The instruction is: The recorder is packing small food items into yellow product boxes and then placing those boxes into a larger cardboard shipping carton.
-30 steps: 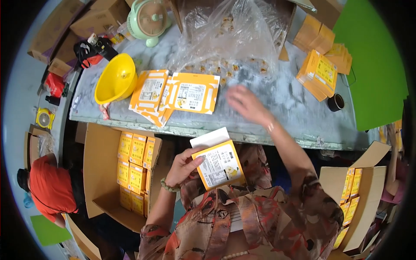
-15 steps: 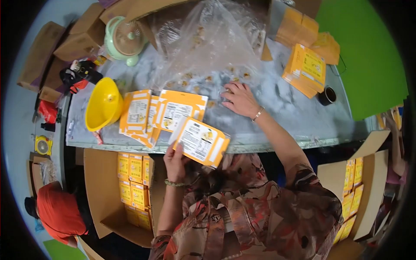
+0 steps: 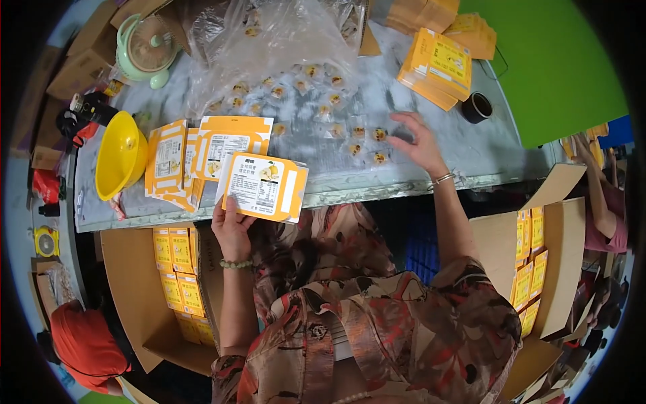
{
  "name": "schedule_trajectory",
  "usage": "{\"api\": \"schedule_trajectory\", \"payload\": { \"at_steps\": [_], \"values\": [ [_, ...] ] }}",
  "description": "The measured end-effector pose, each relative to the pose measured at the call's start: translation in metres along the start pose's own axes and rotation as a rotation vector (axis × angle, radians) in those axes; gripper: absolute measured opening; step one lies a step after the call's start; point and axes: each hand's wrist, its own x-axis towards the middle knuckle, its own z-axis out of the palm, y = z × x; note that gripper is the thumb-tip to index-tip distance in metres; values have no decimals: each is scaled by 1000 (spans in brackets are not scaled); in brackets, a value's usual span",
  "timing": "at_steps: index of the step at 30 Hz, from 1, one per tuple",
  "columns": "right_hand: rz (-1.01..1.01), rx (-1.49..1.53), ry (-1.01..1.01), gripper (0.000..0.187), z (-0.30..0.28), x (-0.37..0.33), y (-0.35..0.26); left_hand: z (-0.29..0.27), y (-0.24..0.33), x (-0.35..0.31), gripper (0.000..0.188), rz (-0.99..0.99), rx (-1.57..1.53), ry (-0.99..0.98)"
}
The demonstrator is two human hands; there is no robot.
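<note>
My left hand (image 3: 233,227) grips a flat yellow-and-white carton (image 3: 261,187) by its lower left corner, over the table's front edge. Behind that carton, more flat cartons (image 3: 168,165) lie overlapping on the table. My right hand (image 3: 418,143) hovers at the table top with fingers apart and nothing in them. Just left of its fingertips are small clear-wrapped pieces (image 3: 355,148) with yellow-brown contents. Several more wrapped pieces lie scattered farther back, in front of a large clear plastic bag (image 3: 269,50).
A yellow bowl (image 3: 121,158) stands at the table's left, with a green pot-like appliance (image 3: 145,50) behind. Stacked flat cartons (image 3: 437,64) and a dark cup (image 3: 476,108) are at the right. Below the table edge, brown boxes (image 3: 128,289) hold yellow packs. Other people work at both sides.
My right hand has moved right and opened away from the table top, and wrapped pieces now show beside it. The carton in my left hand is turned more upright. The whole view has shifted.
</note>
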Motion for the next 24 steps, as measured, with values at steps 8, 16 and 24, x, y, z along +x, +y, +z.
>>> {"api": "schedule_trajectory", "payload": {
  "at_steps": [8, 16, 24],
  "values": [
    [-372, -475, -150, 49, 60, 31, -16, 10, 5, -3, 22, -1, -60, 8],
    [-518, -529, -330, 55, 39, 10, -26, 43, 1, 2, 26, 63, -8, 25],
    [39, -580, -441, 90, -3, 4, -24, 67, -15, 14, 27, 76, 36, 12]
  ]
}}
